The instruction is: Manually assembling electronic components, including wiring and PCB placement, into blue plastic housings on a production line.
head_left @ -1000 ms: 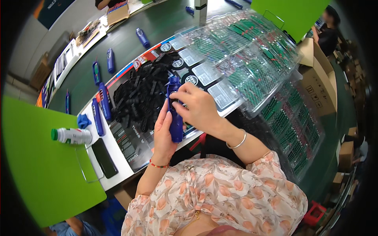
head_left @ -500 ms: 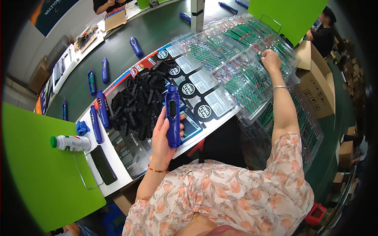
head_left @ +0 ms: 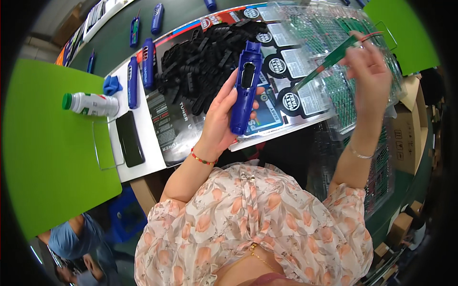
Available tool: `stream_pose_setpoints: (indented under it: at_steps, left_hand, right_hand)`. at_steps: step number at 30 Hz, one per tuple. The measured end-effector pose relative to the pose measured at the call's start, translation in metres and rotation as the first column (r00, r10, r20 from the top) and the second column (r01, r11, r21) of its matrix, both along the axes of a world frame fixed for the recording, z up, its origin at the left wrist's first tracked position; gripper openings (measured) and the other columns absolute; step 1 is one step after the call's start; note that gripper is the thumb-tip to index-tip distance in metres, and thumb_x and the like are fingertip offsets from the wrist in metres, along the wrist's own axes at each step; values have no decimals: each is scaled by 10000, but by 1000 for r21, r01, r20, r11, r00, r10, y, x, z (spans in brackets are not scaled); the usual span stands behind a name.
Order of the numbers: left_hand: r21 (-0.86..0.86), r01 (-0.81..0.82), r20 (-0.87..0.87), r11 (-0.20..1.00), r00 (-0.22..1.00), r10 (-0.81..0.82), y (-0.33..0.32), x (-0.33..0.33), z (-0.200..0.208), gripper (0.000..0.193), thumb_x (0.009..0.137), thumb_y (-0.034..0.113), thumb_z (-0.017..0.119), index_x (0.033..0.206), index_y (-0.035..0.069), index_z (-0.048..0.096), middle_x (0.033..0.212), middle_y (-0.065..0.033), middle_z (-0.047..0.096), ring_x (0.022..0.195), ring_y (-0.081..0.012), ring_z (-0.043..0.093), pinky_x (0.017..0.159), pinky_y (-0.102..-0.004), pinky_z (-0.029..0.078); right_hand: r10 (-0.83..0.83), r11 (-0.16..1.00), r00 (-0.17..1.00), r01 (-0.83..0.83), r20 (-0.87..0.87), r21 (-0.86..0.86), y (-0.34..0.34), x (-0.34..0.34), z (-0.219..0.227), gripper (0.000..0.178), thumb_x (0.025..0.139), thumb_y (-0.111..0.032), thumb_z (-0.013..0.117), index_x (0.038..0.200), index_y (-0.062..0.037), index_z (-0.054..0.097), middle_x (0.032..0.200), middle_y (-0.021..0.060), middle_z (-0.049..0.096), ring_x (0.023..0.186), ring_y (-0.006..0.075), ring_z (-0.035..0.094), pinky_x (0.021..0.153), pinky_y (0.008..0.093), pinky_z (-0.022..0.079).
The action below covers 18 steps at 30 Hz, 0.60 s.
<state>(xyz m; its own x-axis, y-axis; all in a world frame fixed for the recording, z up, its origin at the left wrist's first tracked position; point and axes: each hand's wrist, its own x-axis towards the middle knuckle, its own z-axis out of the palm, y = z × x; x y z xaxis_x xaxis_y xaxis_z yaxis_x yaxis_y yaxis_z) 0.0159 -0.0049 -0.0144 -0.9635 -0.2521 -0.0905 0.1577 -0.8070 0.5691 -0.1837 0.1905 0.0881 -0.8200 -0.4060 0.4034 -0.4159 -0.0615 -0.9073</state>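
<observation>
"Right hand (head_left: 366, 71) has come up from the clear trays (head_left: 342, 132) — half a second ago it was down over them, and now a slim green circuit board (head_left: 334, 58) shows in it."

"What's around it, biggest first?"

"Those trays, packed with more green boards (head_left: 312, 47), spread across the right side. Next is the heap of black parts (head_left: 205, 62), lying loose on printed sheets (head_left: 171, 124), beyond the left hand (head_left: 223, 109) and a little left of it."

"And the blue casing (head_left: 244, 100)?"

"In the left hand, just right of the heap, a little tilted, its long window facing the camera. Fingers and thumb are closed around its lower half."

"Anything slimmer?"

"That circuit board — slanting, its upper end pinched between the right thumb and fingers, its lower end pointing down and left, apart from the casing. Thinnest is the red wire (head_left: 373, 35), sticking out past the fingertips"
</observation>
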Motion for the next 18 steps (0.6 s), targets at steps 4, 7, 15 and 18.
stream_pose_setpoints:
  at_steps: [4,7,15,18]
  left_hand:
    - [-28,5,15,1000,1000,-4,-1,2,4,537,1037,191,419,1538,153,230,1276,-202,577,906,-162,629,765,-308,550]
    - [-10,6,17,1000,1000,-6,0,6,8,543,1032,188,437,1536,151,240,1246,-144,598,899,-159,628,765,-310,546]
    - [-92,39,-53,995,998,-44,-4,9,4,585,1014,204,457,1536,94,217,1276,-129,562,919,-198,607,745,-319,519]
    - [-85,33,-55,996,998,-37,-5,8,5,568,1017,198,457,1532,99,236,1250,-121,579,907,-186,613,745,-311,524]
  right_hand:
    - [266,964,929,-261,257,-52,-41,67,-28,351,869,4,671,1214,31,618,859,67,692,714,89,658,515,174,450]
    - [283,959,905,-269,317,-89,-55,86,-42,339,876,7,670,1210,26,619,869,68,692,727,83,663,523,172,463]
    - [302,953,900,-287,315,-95,-62,88,-53,335,881,3,669,1211,21,618,868,66,695,741,84,671,524,171,473]
    - [297,955,903,-283,309,-90,-63,87,-55,333,881,5,666,1210,24,618,868,69,698,735,87,673,520,171,474]
